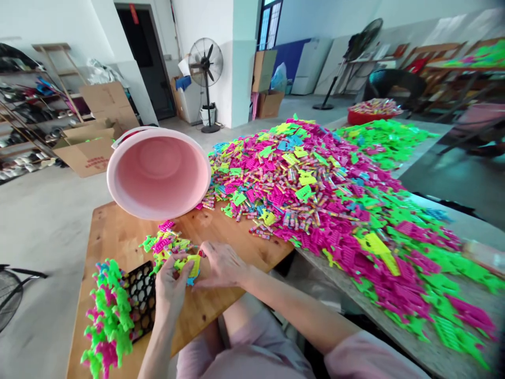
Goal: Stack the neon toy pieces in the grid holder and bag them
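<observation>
My left hand (pixel 170 286) is curled around a small yellow plastic piece (pixel 192 265) just above the wooden board (pixel 118 237). My right hand (pixel 221 265) lies beside it, fingers closed on the same yellow piece from the right. A small heap of green, pink and yellow plastic pieces (pixel 165 245) lies right behind my fingers. A black honeycomb tray (pixel 142 297) sits left of my left hand, with green and pink pieces (pixel 110 316) stuck upright in it.
An empty pink bucket (pixel 158 171) lies tipped on its side behind the small heap. A huge pile of pink, green and yellow pieces (pixel 323 195) covers the table to the right. Cardboard boxes (pixel 90 150), shelves and a standing fan (pixel 205 79) line the back.
</observation>
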The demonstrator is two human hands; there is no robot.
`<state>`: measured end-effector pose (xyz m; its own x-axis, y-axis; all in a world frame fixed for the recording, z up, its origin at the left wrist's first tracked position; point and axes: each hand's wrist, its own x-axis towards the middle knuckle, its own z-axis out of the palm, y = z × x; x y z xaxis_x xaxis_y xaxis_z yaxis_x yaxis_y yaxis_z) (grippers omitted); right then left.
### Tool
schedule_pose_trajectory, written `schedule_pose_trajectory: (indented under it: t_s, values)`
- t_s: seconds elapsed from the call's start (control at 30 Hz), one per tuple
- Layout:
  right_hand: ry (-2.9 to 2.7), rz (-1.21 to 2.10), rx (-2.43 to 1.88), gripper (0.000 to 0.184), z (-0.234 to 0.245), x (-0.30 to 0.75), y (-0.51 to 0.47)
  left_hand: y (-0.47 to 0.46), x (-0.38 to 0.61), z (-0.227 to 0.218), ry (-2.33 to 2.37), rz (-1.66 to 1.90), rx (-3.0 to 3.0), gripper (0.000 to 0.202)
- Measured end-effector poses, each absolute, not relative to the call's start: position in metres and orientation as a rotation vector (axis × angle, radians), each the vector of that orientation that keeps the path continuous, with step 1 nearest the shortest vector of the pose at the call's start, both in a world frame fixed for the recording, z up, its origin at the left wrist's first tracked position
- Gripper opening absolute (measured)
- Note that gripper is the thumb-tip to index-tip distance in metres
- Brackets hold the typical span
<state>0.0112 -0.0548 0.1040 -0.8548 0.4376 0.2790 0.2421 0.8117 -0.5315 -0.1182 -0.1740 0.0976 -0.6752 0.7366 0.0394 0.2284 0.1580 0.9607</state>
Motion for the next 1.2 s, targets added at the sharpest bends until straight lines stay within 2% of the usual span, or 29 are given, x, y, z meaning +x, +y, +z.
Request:
schedule_pose_trajectory:
  t_s: [0.3, 0.9, 1.2]
  values:
    - [-2.72, 0.53, -0.629, 0.063, 0.11, 0.011, -0.063, -0.182, -0.11, 0.103, 1.976, 1.59, 0.877, 0.039]
    - [-2.614, 0.586, -0.569, 0.062, 0.11, 0.021, -0.065, -0.182, -0.107, 0.109, 1.923, 1.6, 0.915, 0.036]
    - [-2.75, 0.357, -0.532, 0.073, 0.119, 0.019, -0.062, -0.178, -0.105, 0.113, 1.897, 1.622, 0.806, 0.046]
